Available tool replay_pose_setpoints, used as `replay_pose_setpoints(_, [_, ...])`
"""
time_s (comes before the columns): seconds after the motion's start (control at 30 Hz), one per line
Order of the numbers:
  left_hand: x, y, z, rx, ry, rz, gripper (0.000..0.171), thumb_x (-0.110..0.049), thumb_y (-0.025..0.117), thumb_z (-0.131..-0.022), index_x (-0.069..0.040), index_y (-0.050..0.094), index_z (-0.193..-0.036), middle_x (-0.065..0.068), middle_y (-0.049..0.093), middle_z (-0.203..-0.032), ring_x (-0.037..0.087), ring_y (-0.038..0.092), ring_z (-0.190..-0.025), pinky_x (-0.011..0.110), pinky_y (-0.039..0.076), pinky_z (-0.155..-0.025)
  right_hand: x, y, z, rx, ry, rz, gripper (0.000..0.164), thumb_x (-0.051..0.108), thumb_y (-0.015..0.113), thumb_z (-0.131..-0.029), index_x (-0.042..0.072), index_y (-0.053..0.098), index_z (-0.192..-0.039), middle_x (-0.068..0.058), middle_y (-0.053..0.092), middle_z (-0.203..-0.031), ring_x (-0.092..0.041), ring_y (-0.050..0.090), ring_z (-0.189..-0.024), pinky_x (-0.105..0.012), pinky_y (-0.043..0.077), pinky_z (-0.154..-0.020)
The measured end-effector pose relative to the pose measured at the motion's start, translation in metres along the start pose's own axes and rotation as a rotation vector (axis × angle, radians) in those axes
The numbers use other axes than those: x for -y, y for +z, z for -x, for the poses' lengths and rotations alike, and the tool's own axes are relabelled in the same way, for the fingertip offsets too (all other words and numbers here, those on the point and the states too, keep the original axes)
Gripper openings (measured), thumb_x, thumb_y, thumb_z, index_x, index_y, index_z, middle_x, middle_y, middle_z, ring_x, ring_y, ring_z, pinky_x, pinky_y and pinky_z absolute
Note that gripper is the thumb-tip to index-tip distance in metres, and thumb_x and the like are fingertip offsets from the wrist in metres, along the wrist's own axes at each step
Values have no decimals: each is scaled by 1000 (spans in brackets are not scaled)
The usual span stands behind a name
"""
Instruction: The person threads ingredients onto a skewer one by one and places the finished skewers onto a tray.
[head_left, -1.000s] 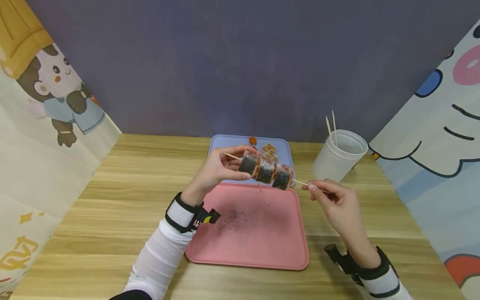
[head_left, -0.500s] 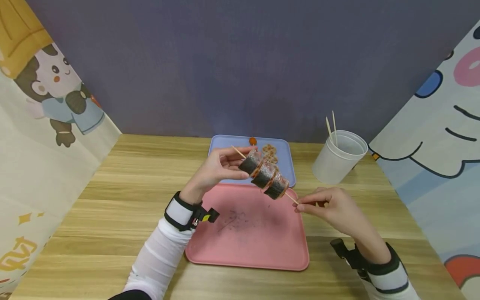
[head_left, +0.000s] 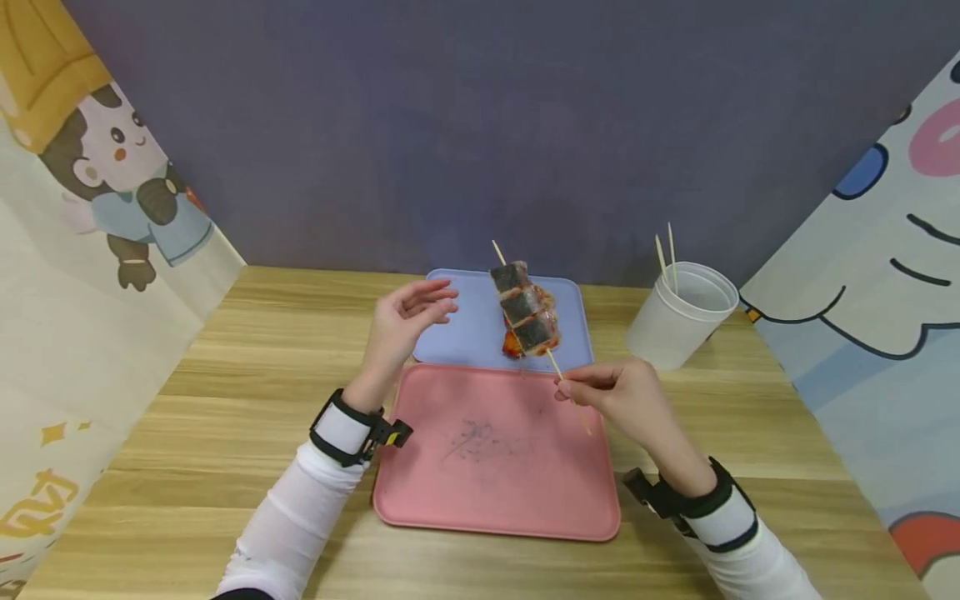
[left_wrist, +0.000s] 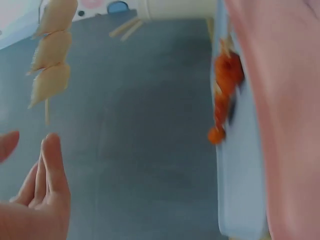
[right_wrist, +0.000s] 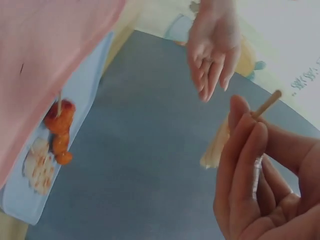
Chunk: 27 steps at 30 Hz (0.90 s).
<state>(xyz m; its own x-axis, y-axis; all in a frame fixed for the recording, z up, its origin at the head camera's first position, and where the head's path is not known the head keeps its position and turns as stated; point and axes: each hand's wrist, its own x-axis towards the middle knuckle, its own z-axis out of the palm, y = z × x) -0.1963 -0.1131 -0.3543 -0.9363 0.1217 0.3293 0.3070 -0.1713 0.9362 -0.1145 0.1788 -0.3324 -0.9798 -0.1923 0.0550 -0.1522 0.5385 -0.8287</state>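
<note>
My right hand (head_left: 626, 396) pinches the lower end of a bamboo skewer between thumb and fingers. Three seaweed-wrapped rolls (head_left: 520, 307) are threaded on this skewer, held up over the blue tray and tilted with its tip pointing away. In the left wrist view the rolls (left_wrist: 52, 52) show a pale side. To the left, my left hand (head_left: 405, 321) is apart from the skewer, fingers extended and holding nothing. On the blue tray (head_left: 465, 325) lies a skewer of orange-red pieces (right_wrist: 61, 120) beside pale, browned slices (right_wrist: 39, 167); the raised rolls partly hide them in the head view.
A pink tray (head_left: 495, 492) with dark smudges lies in front of the blue one. At the back right stands a white tub (head_left: 660, 333) with two bamboo sticks (head_left: 663, 260) leaning out. A dark wall (head_left: 480, 125) rises behind the wooden table (head_left: 285, 350).
My left hand has let go of the rolls and drawn back left. The right hand has moved left, turning the skewer from nearly level to steeply tilted, its tip away from me.
</note>
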Motion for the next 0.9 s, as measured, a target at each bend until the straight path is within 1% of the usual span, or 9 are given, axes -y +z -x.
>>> replay_pose_setpoints(0.1, [4,-13,1,-138,23,-53,38,-15,70,-86,8,61,-116,1,72,-94,14,69,-79,27,56,-68,0,6,-9,-66,-10,72,19,24,75,-82,8,77,-92,-5,74,-77,-12,69,-69,-24,53,-60])
replay_pose_setpoints(0.23, [8,-36,6,-254,20,-115,35,-16,70,-86,9,63,-110,3,71,-89,13,67,-73,23,53,-61,2,15,-25,-109,-12,117,18,23,75,-81,9,77,-92,-5,74,-76,-11,68,-66,-26,54,-61])
replay_pose_setpoints(0.33, [8,-55,13,-314,2,-175,33,-17,69,-87,7,64,-109,3,70,-88,13,64,-72,21,51,-60,3,22,-39,-117,-18,152,17,23,76,-81,9,77,-91,-6,74,-78,-12,69,-66,-27,54,-61])
replay_pose_setpoints(0.37, [8,-60,16,-330,-5,-194,32,-17,69,-88,6,64,-109,1,70,-87,12,64,-72,20,51,-60,2,25,-45,-119,-21,173,18,24,76,-81,9,78,-91,-6,74,-78,-12,69,-66,-27,53,-60])
replay_pose_setpoints(0.5, [2,-81,28,-392,-31,-214,25,-12,66,-89,5,65,-107,-2,70,-86,12,61,-72,19,50,-59,-2,34,-65,-119,-28,225,19,27,75,-81,10,78,-89,-5,74,-76,-13,69,-64,-28,51,-57])
replay_pose_setpoints(0.63, [-2,-103,40,-480,-43,-219,22,-8,65,-89,5,65,-105,-2,70,-84,11,61,-70,17,49,-57,-8,48,-84,-113,-42,260,19,27,75,-81,10,78,-88,-4,73,-73,-13,68,-62,-29,52,-59])
replay_pose_setpoints(0.7, [-1,-116,45,-522,-30,-224,24,-10,67,-88,7,65,-106,-4,70,-82,11,60,-68,16,48,-56,-9,55,-93,-111,-47,285,18,28,75,-80,11,78,-87,-2,73,-70,-12,68,-61,-31,53,-63])
replay_pose_setpoints(0.8, [-4,-129,55,-572,2,-230,22,-9,68,-87,7,66,-102,-3,70,-80,10,60,-66,15,47,-54,-10,66,-104,-103,-54,324,19,30,76,-79,12,79,-84,1,71,-65,-10,67,-60,-33,53,-71])
replay_pose_setpoints(0.9, [-7,-140,62,-610,23,-246,22,-8,68,-87,8,66,-101,-3,70,-79,10,60,-64,14,47,-53,-11,75,-115,-94,-41,359,18,31,77,-78,14,79,-83,2,71,-63,-9,66,-60,-33,52,-74])
